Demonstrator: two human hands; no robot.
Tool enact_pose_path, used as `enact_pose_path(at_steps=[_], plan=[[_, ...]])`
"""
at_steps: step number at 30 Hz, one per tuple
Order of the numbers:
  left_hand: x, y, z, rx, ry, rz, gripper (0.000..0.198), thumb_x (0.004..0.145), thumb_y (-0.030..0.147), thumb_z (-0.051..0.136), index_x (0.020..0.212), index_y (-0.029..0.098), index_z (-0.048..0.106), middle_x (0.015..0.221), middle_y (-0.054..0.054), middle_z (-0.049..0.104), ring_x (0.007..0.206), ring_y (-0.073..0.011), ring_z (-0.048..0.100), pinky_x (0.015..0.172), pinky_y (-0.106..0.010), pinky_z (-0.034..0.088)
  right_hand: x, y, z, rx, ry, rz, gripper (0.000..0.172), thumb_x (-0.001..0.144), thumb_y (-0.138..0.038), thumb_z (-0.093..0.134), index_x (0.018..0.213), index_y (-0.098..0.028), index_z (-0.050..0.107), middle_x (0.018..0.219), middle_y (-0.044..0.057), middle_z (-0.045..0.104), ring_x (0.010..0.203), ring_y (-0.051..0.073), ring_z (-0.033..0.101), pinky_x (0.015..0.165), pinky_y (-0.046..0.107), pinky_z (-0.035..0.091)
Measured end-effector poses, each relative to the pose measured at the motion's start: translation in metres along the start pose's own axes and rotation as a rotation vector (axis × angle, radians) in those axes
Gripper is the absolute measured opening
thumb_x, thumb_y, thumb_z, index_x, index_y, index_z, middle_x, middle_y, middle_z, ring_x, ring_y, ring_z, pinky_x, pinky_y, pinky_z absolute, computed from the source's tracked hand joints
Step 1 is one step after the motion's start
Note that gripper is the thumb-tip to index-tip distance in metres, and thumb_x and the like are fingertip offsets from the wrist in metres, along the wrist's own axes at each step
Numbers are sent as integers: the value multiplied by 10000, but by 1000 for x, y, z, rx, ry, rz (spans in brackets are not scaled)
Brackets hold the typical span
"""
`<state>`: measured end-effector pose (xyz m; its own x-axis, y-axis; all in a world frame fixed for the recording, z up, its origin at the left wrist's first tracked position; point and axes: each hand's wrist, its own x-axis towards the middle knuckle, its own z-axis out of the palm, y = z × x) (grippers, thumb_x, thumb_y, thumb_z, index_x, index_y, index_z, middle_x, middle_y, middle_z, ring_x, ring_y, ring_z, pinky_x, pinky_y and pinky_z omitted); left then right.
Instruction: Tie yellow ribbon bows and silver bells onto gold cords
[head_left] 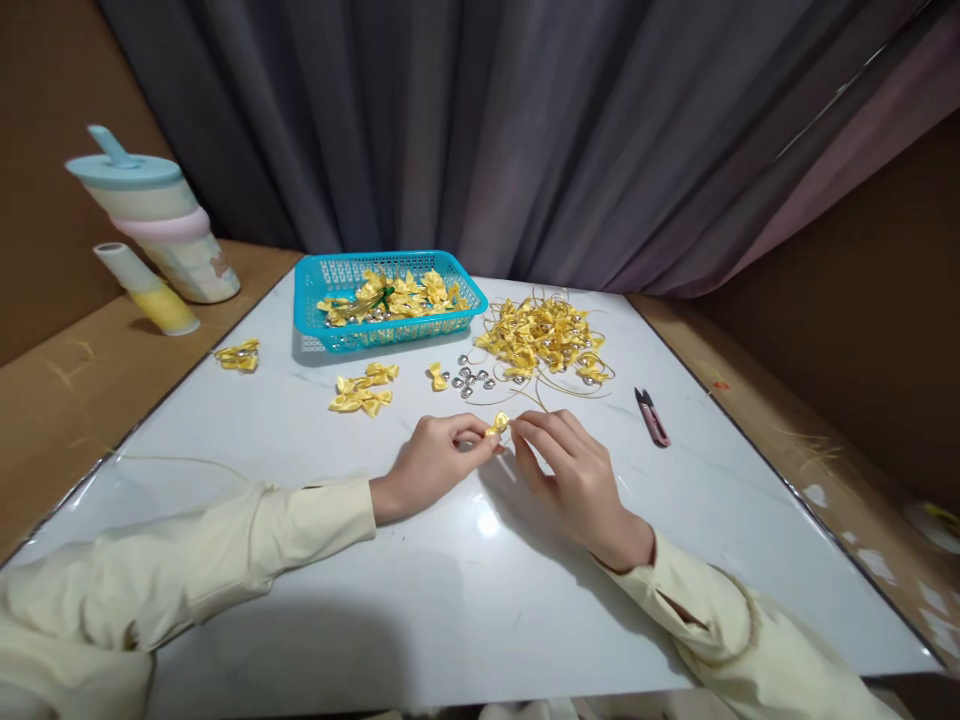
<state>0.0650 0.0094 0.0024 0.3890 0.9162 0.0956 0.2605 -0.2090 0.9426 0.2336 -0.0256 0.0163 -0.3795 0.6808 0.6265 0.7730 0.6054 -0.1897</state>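
Near the middle of the white table, my left hand [442, 455] pinches a small yellow bow [498, 424] between thumb and fingers. My right hand [574, 470] is closed at the bow's right side, its fingertips pressed together; what they hold is too small to make out. Just beyond the hands lie several silver beads [469, 379] with a single yellow bow [436, 377] beside them. Loose yellow bows [364, 390] rest to the left. A heap of yellow bows with thin cords [544, 335] lies beyond my right hand.
A blue basket [360, 340] holding yellow bows stands at the back. Snips [652, 417] lie on the right of the white table [450, 620]. More bows [238, 355] lie at the left edge. A tumbler [176, 225] and a thread cone [148, 290] stand at the back left.
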Motion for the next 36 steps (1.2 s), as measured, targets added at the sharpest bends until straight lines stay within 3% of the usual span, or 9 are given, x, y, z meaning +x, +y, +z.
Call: enact_pose_path(at_steps=[9, 15, 23, 30, 36], plan=[[1, -3, 2, 7, -18, 22, 123, 767, 240, 567, 747, 158, 658, 673, 4, 699, 628, -118, 620, 584, -193, 427, 2, 1, 0, 152, 33, 29, 192, 839, -83, 511, 986, -175, 594, 890, 87, 647, 757, 180, 548, 683, 334, 471], [0, -3, 1, -3, -32, 27, 125, 764, 229, 563, 746, 153, 660, 664, -2, 692, 627, -120, 616, 587, -198, 423, 8, -5, -7, 318, -2, 167, 120, 840, -116, 524, 882, -178, 619, 841, 66, 660, 765, 170, 572, 702, 327, 479], [1, -4, 1, -24, -12, -11, 156, 784, 283, 565, 785, 162, 664, 720, -20, 705, 682, -141, 631, 593, -210, 428, 11, -8, -14, 476, -72, 385, 101, 805, -144, 540, 806, -180, 635, 852, 50, 650, 647, 121, 548, 566, 254, 452], [1, -3, 1, 31, -38, 72, 129, 777, 222, 561, 760, 153, 669, 682, -9, 700, 615, -115, 609, 562, -195, 418, 12, -4, -16, 502, -110, 414, 106, 801, -189, 555, 794, -183, 660, 882, 59, 638, 726, 140, 565, 580, 249, 443], [-3, -1, 1, 96, -49, 192, 144, 794, 201, 546, 744, 164, 676, 648, 14, 691, 558, -92, 585, 559, -186, 437, 15, -2, -12, 625, -166, 625, 123, 775, -263, 581, 784, -175, 667, 810, 36, 667, 647, 123, 551, 592, 254, 445]])
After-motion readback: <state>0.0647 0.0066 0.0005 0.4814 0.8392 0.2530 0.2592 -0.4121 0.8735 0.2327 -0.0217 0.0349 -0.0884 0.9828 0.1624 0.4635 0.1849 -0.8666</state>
